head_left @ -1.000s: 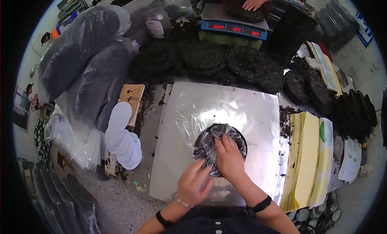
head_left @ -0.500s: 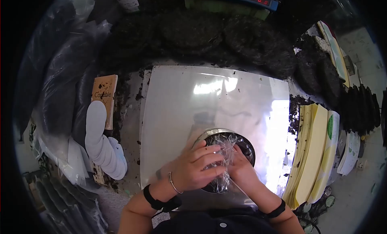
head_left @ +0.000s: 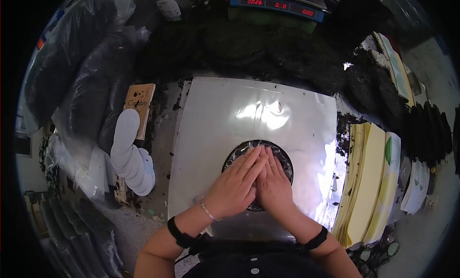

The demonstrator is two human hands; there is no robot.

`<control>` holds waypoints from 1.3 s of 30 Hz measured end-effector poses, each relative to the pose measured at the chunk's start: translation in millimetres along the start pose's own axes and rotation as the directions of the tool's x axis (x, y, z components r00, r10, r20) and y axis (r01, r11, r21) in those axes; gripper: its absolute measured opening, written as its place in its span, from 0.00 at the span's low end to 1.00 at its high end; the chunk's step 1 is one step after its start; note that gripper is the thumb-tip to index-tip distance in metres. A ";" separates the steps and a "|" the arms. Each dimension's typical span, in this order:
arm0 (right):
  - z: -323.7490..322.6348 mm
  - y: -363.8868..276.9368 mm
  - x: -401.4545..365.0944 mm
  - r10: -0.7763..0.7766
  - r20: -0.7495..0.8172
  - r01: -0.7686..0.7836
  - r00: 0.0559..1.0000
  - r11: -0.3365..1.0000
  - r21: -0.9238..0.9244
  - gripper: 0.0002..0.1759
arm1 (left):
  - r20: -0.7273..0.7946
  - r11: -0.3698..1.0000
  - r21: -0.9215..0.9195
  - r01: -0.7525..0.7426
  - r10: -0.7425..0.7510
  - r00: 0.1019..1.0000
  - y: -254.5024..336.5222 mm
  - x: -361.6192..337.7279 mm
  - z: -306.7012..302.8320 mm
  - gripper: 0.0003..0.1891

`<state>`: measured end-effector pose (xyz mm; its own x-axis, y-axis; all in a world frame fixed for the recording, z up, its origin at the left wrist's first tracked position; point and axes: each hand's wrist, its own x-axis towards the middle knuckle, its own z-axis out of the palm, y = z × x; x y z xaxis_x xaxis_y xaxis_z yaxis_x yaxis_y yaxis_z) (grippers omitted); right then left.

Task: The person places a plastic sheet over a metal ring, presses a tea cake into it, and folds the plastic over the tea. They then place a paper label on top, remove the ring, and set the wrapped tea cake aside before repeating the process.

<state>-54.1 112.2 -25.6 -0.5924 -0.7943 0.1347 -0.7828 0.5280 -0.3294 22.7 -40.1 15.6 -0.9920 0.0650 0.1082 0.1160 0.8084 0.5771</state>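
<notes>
A round black disc wrapped in clear, crinkled plastic film [head_left: 283, 159] lies on a shiny metal sheet [head_left: 206, 129], close to my body. My left hand [head_left: 234, 189] rests flat on top of it, fingers stretched forward. Beside it, my right hand [head_left: 275, 187] presses down too, and the fingertips of both hands meet and partly overlap near the disc's far edge. Both palms cover much of the disc. What the film encloses looks dark, but its kind cannot be made out.
On the left are white oval sheets [head_left: 129, 148] by a brown box [head_left: 140, 103] and bagged dark material [head_left: 88, 77]. Yellow paper [head_left: 357, 182] is stacked on the right. Dark round cakes [head_left: 230, 48] line the back, before a digital scale [head_left: 278, 6].
My hands have gone from gathering loose film within a round rim to lying flat on the wrapped disc. The film is now flattened. The camera view has shifted slightly.
</notes>
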 end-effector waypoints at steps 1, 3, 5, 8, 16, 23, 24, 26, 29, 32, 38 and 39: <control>-3.5 0.6 -3.0 -0.043 0.039 0.045 0.998 0.997 -0.059 0.35 | -0.005 1.000 0.001 -0.005 0.005 1.000 0.2 -1.9 10.6 0.39; -20.7 5.9 -8.9 -0.042 0.038 0.041 0.998 0.999 0.026 0.35 | -0.068 0.987 0.156 0.044 -0.034 0.997 -0.1 1.6 28.2 0.40; -47.4 6.2 -28.4 0.088 0.178 -0.171 0.980 0.825 0.538 0.35 | -0.085 0.984 0.175 0.041 -0.026 0.996 1.9 -2.5 33.0 0.39; -11.7 -0.2 -40.1 0.068 0.024 -0.072 0.997 0.941 0.331 0.32 | -0.084 0.964 0.265 0.026 -0.004 0.996 -0.7 -3.8 40.4 0.36; -105.5 79.7 -59.0 0.045 -0.004 -0.035 0.999 0.833 0.551 0.21 | 0.116 0.942 0.329 -0.061 0.024 0.993 12.6 -3.0 31.0 0.41; -125.8 397.1 -183.5 0.331 -0.448 -0.555 0.831 0.561 -0.614 0.21 | 0.155 0.942 0.335 0.005 -0.060 0.986 17.6 2.1 29.3 0.42; -122.5 418.2 -193.2 0.315 -0.444 -0.541 0.839 0.574 -0.615 0.21 | 0.142 0.941 0.338 0.024 -0.076 0.987 16.9 4.6 29.7 0.42; -108.0 443.1 -204.1 0.358 -0.414 -0.547 0.837 0.580 -0.603 0.21 | 0.147 0.956 0.292 0.013 -0.059 0.987 14.7 4.6 29.5 0.44; -105.6 442.3 -202.6 0.323 -0.527 -0.595 0.786 0.624 -0.506 0.21 | 0.111 0.953 0.297 0.059 -0.096 0.989 14.6 2.5 33.2 0.46; -111.9 443.3 -189.8 0.277 -0.493 -0.550 0.825 0.595 -0.586 0.19 | 0.170 0.950 0.301 0.080 -0.136 0.976 19.1 8.7 28.2 0.47; -120.1 443.1 -185.0 0.393 -0.535 -0.658 0.748 0.546 -0.519 0.11 | 0.120 0.942 0.315 0.117 -0.162 0.979 19.6 2.1 27.6 0.46; -125.1 438.7 -181.0 0.558 -0.555 -0.780 0.617 0.528 -0.336 0.10 | 0.087 0.940 0.319 0.118 -0.153 0.984 22.2 0.6 27.1 0.46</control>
<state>-314.2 525.2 -77.6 -0.9080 -0.0284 0.4179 -0.0154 0.9993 0.0345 23.4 -6.3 6.5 -0.9986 -0.0090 -0.0520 -0.0241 0.9546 0.2971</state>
